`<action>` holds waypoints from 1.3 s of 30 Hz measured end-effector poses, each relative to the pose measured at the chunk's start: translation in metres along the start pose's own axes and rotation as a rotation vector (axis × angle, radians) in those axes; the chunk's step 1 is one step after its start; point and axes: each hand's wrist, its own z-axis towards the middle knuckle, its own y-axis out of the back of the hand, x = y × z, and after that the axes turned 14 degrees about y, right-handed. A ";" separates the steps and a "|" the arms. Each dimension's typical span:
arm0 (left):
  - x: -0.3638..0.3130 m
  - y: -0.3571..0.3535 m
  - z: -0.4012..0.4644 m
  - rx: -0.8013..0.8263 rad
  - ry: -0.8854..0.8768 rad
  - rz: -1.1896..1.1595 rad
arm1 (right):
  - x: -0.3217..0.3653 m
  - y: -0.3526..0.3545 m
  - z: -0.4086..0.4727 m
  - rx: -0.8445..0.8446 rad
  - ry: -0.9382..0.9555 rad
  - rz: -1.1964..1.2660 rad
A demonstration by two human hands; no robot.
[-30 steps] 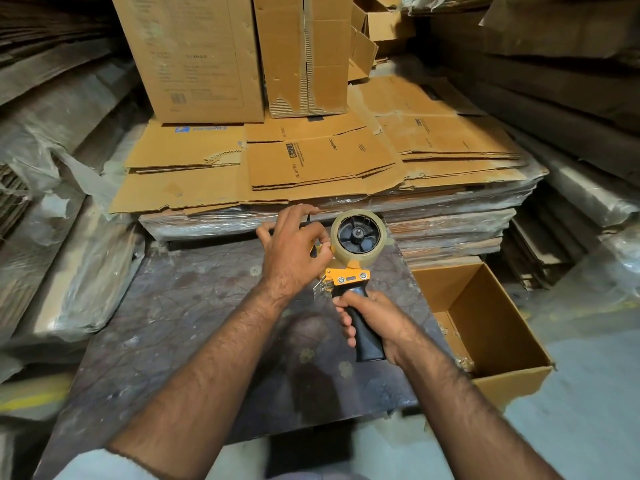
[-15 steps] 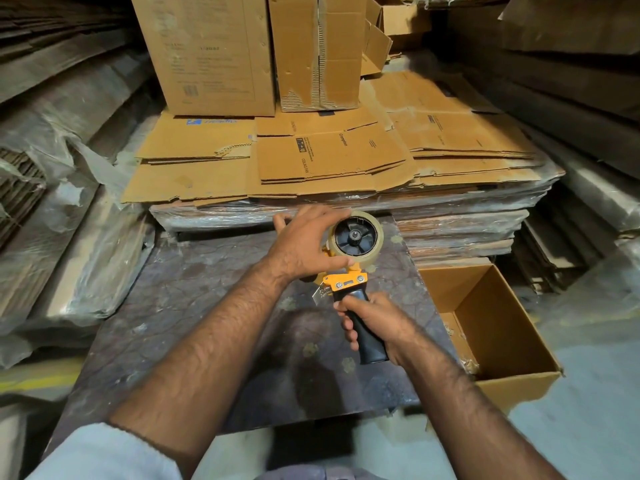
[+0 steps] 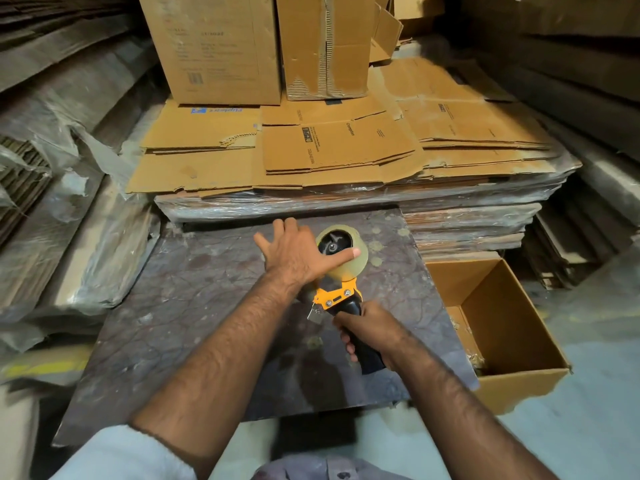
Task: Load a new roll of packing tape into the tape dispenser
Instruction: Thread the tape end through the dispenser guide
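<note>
Yellow tape dispenser (image 3: 337,297), one, gripped by right hand (image 3: 369,325); left hand (image 3: 294,254), fingers straight, presses its single tape roll (image 3: 353,263).

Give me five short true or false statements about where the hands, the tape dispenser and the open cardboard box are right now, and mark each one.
1. The right hand grips the black handle of the yellow tape dispenser. True.
2. The pale tan roll of packing tape lies loose on the dark marbled tabletop. False: it sits on the dispenser's black hub.
3. The left hand rests against the roll with its thumb stretched across the hub. True.
4. The open brown cardboard box stands to the person's left. False: it stands to the right of the tabletop.
5. Both hands hold the handle. False: only the right one does.
</note>
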 end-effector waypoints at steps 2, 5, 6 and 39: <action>0.004 -0.001 0.003 0.041 0.028 0.034 | -0.003 -0.003 0.002 0.005 -0.010 -0.038; 0.009 -0.005 0.008 0.061 0.003 -0.082 | -0.003 -0.007 0.006 0.024 -0.013 -0.106; 0.011 -0.007 0.010 0.061 -0.036 -0.183 | -0.002 -0.009 0.007 0.034 -0.014 -0.130; 0.018 -0.043 0.014 0.021 -0.338 -0.176 | 0.024 -0.025 0.030 -0.021 0.063 -0.664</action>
